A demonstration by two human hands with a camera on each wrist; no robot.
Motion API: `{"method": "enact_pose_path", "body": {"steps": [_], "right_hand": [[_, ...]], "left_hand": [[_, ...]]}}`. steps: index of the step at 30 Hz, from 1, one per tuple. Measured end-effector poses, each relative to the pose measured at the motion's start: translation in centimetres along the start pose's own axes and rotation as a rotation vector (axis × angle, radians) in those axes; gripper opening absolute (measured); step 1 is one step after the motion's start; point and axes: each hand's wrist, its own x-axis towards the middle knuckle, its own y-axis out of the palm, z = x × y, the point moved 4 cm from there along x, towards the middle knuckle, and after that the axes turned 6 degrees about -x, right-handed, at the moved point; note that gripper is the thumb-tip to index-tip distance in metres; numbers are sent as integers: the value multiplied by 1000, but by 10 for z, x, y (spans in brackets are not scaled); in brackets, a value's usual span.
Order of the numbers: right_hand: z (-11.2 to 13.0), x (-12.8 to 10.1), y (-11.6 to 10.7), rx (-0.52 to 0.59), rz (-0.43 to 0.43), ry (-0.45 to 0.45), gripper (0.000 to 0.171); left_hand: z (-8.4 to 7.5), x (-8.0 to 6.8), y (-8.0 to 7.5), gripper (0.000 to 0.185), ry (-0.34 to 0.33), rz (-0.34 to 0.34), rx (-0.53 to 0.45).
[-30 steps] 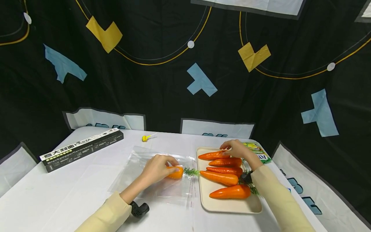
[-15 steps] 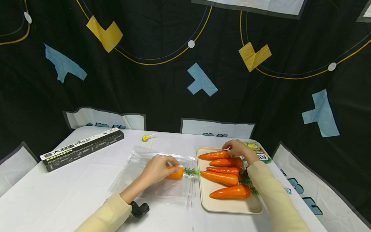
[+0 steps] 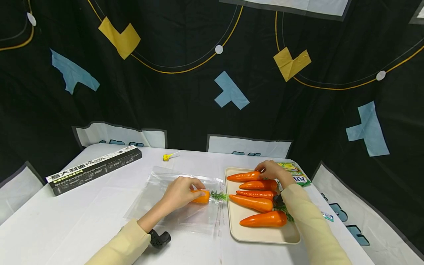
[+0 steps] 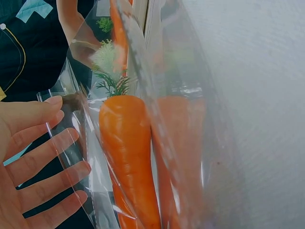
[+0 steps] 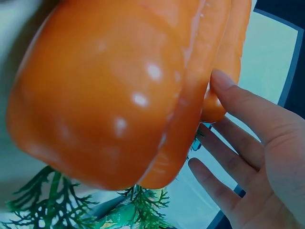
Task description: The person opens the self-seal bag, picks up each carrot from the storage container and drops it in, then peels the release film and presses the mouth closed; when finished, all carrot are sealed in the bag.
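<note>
From the head view, one carrot lies in the bag under your left hand; five wait on the tray, your right hand touching the top carrot. A box lies well clear.

Left wrist: fingers straight, gripping nothing, beside the bagged carrot.

Right wrist: fingers relaxed, one fingertip touching a carrot.

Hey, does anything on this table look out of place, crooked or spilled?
Mostly tidy. The carrot in the clear bag under the left hand has its green top poking past the bag's mouth. A small yellow piece lies loose, apart from the tray. Nothing is spilled.
</note>
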Motion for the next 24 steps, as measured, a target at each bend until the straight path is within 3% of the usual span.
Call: {"method": "enact_pose_path", "body": {"steps": [11, 17, 24], "right_hand": [[0, -2, -2, -1, -50, -57, 24], [0, -2, -7, -40, -129, -110, 24], [8, -10, -18, -92, -248, -109, 28]], "left_hand": [[0, 1, 0, 7, -7, 5, -1], [0, 1, -1, 7, -12, 4, -1], [0, 0, -1, 6, -10, 8, -7]]}}
